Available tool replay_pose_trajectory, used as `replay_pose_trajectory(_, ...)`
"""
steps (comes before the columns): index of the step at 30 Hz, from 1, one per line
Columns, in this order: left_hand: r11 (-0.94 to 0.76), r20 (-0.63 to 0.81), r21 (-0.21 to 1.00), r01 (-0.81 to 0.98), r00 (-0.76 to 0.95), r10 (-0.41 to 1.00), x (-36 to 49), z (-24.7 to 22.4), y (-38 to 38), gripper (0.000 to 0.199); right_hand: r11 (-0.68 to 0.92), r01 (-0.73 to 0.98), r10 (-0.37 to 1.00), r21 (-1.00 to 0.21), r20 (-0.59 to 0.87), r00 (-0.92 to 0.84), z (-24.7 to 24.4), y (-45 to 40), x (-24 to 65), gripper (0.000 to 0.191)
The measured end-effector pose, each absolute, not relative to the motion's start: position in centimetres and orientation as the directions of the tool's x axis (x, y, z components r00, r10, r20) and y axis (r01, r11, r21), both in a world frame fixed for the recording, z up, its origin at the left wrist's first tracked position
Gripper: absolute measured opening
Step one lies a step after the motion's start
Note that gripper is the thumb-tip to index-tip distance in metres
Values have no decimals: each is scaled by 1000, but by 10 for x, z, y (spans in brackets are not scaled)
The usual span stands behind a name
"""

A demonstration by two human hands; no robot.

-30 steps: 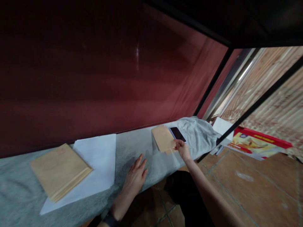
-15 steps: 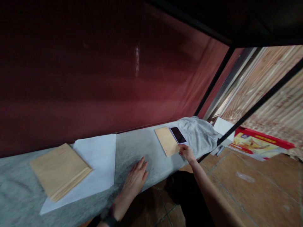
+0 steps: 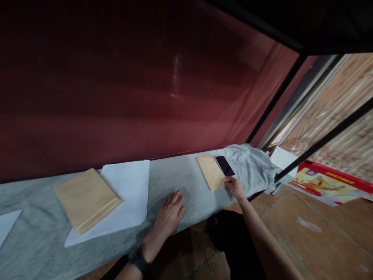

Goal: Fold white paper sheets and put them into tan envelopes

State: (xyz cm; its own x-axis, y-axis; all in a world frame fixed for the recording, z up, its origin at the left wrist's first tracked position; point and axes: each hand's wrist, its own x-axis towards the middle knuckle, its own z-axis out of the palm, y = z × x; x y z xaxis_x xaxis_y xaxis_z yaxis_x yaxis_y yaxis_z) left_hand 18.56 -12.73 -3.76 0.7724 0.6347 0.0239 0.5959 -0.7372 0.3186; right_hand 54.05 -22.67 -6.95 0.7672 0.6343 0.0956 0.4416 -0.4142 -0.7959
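My left hand [image 3: 169,214] rests palm down on the grey cloth [image 3: 171,175], fingers stretched out and holding nothing. To its right, my right hand [image 3: 234,187] has its fingers closed at the near right corner of a single brown envelope [image 3: 211,172], which lies on the cloth. A dark-screened phone [image 3: 224,166] lies against the envelope's right side, just beyond my right fingers. Left of my left hand is a stack of brown envelopes [image 3: 87,198], set askew on white paper sheets [image 3: 132,194].
Another white sheet [image 3: 7,223] shows at the left edge. A dark red panel [image 3: 131,97] rises behind the cloth-covered surface. Black metal bars [image 3: 276,99] stand at the right. A red and yellow box [image 3: 329,182] lies on the tiled floor [image 3: 305,237].
The view has swung a little left, so things appear further right and another white sheet shows at the left edge. Both hands keep nearly the same places on the cloth and envelope.
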Motion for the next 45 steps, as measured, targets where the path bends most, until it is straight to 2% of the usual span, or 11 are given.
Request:
replay_pose_trajectory(5,-648,61,221,729,653,755,178,-32,-116,44,-438,553,628,-709,198,752,-66,-230,537,32)
replay_pose_trajectory(10,-325,112,26,945,321,941,154,-24,-103,55,-396,639,663,-660,276,696,-56,-226,529,42)
replay_pose_trajectory(14,-164,95,-8,986,165,982,139,-18,-95,56,-271,700,765,-661,294,573,-45,-197,508,38)
replay_pose_trajectory(19,-145,48,-4,989,145,988,140,-11,-91,43,-59,706,910,-706,252,328,-39,-144,454,28)
replay_pose_trajectory(23,-188,-12,16,982,188,982,143,-7,-87,42,25,677,949,-735,231,216,-53,-119,410,25)
replay_pose_trajectory(27,-206,-41,71,976,209,977,138,-6,-79,39,45,625,959,-779,210,193,-70,-114,386,25)
replay_pose_trajectory(31,-113,-105,107,988,124,987,131,-3,-69,31,37,570,966,-821,175,189,-75,-114,380,26)
replay_pose_trajectory(35,-58,-167,93,994,73,983,130,1,-63,30,46,567,977,-822,154,144,-72,-112,381,24)
replay_pose_trajectory(40,-46,-104,31,998,49,993,142,-1,-69,36,53,589,979,-807,159,130,-69,-116,380,24)
replay_pose_trajectory(45,-139,-27,-33,990,138,990,151,-6,-73,39,108,690,982,-716,185,37,-67,-121,379,30)
